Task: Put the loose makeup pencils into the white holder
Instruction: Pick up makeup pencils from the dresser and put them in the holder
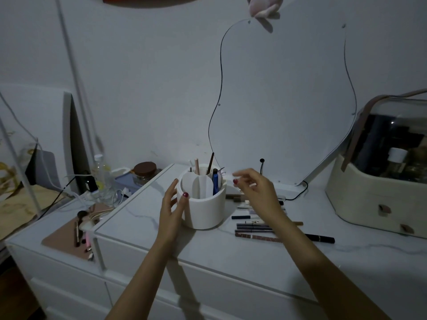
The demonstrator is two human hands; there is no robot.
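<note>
The loose makeup pencils point(254, 227) lie flat on the desk point(231, 262) at three o'clock from the white holder point(203, 209), long sides running left to right. The right hand point(256, 190) hovers spread and empty above them, nearer. The left hand point(172, 204) cups the holder's side.

One head-worn view looks forward and down, close over the surface point(231, 250). The wall point(150, 88) fills the upper frame.
</note>
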